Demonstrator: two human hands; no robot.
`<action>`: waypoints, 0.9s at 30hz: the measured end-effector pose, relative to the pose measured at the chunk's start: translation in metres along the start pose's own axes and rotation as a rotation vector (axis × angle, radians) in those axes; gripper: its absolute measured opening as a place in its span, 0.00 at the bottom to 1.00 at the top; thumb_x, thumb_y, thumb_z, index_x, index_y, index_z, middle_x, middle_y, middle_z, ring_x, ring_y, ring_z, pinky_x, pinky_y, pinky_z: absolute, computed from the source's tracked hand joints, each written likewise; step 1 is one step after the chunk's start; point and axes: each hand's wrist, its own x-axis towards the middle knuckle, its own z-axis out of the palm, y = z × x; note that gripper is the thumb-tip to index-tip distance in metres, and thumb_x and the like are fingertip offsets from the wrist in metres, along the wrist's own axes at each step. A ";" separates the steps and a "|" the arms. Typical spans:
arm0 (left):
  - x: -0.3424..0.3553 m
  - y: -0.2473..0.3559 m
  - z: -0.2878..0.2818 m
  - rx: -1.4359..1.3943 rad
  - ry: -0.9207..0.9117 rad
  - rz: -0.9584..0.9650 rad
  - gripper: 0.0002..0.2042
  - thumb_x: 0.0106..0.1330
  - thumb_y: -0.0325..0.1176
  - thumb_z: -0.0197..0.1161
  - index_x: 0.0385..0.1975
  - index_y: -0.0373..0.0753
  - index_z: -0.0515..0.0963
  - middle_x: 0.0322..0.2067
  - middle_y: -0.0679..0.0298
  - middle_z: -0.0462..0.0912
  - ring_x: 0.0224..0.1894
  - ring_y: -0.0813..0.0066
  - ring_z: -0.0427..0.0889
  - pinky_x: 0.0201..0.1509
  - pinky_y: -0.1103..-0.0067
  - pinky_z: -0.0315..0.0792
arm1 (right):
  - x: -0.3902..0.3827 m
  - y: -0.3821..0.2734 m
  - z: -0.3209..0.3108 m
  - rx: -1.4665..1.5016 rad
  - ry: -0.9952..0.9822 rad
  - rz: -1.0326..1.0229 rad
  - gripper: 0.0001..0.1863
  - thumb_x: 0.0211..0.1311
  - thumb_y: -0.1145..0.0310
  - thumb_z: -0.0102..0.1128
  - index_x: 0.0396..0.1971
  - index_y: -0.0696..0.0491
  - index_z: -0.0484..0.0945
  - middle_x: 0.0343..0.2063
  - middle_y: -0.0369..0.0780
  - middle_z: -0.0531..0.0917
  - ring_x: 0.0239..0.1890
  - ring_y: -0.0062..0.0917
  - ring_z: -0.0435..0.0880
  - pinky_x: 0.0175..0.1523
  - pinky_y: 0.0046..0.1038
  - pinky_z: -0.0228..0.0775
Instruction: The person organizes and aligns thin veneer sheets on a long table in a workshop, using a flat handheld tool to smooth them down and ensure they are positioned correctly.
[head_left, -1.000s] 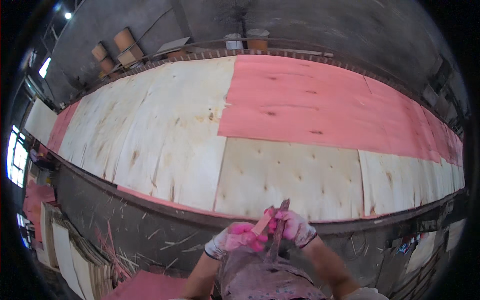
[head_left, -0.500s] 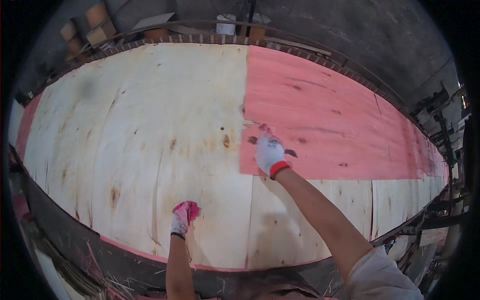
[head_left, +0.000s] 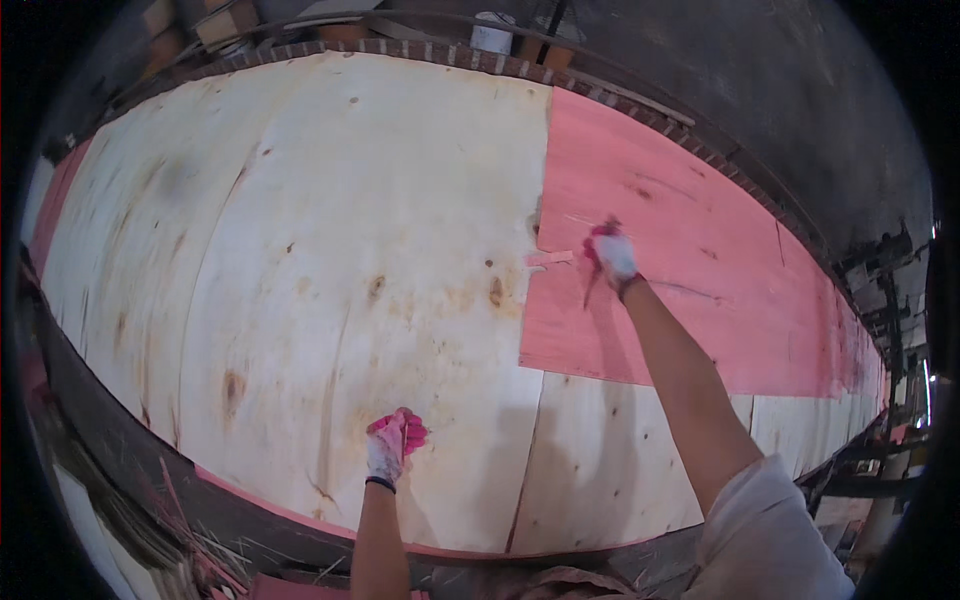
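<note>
My right hand [head_left: 612,255], in a white glove stained pink at the fingers, is raised over the pink veneer sheet [head_left: 680,330]. Its fingers are closed, and a narrow reddish scrap [head_left: 588,289] hangs below them; blur hides its exact shape. Left of this hand, a small pink strip [head_left: 550,259] lies across the sheet's ragged left edge. My left hand [head_left: 396,445], gloved alike, hovers at or rests on the pale wood veneer [head_left: 250,290] near the front. Its pink fingers are curled; whatever they hold is too small to tell.
A low brick border [head_left: 400,47] runs along the far side. Behind it stand a white bucket [head_left: 492,34] and cardboard boxes [head_left: 228,22]. Wood splinters and sheet scraps [head_left: 215,555] litter the near left floor. Dark metal framework [head_left: 885,265] stands at the right.
My right hand has moved right and lifted from the pink sheet's left edge, with a scrap in its fingers. The strip at that edge now shows. My left hand has shifted little; the view has tilted.
</note>
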 end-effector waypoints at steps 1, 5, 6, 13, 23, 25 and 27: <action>-0.001 -0.002 0.000 -0.176 -0.152 0.013 0.09 0.66 0.33 0.59 0.35 0.32 0.77 0.29 0.56 0.82 0.22 0.68 0.80 0.21 0.77 0.72 | -0.029 0.009 -0.022 0.315 0.130 0.037 0.11 0.61 0.76 0.53 0.43 0.56 0.74 0.33 0.39 0.81 0.31 0.27 0.81 0.33 0.29 0.75; -0.005 -0.003 0.018 0.250 0.259 0.103 0.10 0.67 0.36 0.57 0.31 0.34 0.77 0.26 0.57 0.81 0.18 0.69 0.77 0.20 0.80 0.70 | -0.196 0.051 -0.066 0.519 -0.126 -0.019 0.12 0.63 0.77 0.51 0.46 0.56 0.73 0.36 0.39 0.80 0.32 0.25 0.80 0.38 0.27 0.76; -0.009 -0.006 0.029 0.352 0.343 0.124 0.11 0.68 0.36 0.57 0.31 0.34 0.77 0.25 0.58 0.80 0.17 0.70 0.76 0.20 0.80 0.70 | -0.246 0.058 -0.081 0.193 -0.247 0.089 0.14 0.62 0.79 0.52 0.48 0.56 0.73 0.36 0.38 0.80 0.36 0.26 0.80 0.43 0.28 0.76; -0.134 -0.087 0.078 0.402 0.063 0.378 0.14 0.65 0.27 0.56 0.49 0.30 0.72 0.41 0.56 0.79 0.44 0.60 0.79 0.52 0.70 0.74 | -0.482 0.113 -0.094 0.255 -0.496 0.114 0.16 0.61 0.81 0.54 0.49 0.58 0.74 0.37 0.38 0.83 0.39 0.21 0.81 0.44 0.22 0.75; -0.530 -0.345 0.032 0.211 1.087 0.582 0.17 0.67 0.41 0.60 0.50 0.37 0.75 0.36 0.63 0.85 0.33 0.75 0.83 0.32 0.80 0.75 | -0.567 0.166 -0.128 0.178 -0.850 0.088 0.16 0.64 0.79 0.54 0.52 0.61 0.71 0.39 0.40 0.79 0.36 0.22 0.78 0.43 0.23 0.75; -0.591 -0.387 0.020 -0.112 1.159 0.718 0.17 0.69 0.43 0.57 0.50 0.38 0.74 0.36 0.64 0.85 0.29 0.76 0.82 0.29 0.82 0.73 | -0.568 0.178 -0.135 0.164 -0.838 0.130 0.16 0.63 0.79 0.56 0.51 0.60 0.72 0.39 0.40 0.79 0.35 0.22 0.79 0.41 0.23 0.75; -0.643 -0.431 0.005 -0.347 1.191 0.781 0.18 0.70 0.45 0.55 0.50 0.39 0.74 0.37 0.65 0.86 0.27 0.77 0.82 0.27 0.83 0.71 | -0.568 0.193 -0.131 0.107 -0.831 0.078 0.16 0.64 0.76 0.56 0.51 0.59 0.72 0.36 0.39 0.80 0.32 0.20 0.78 0.33 0.22 0.73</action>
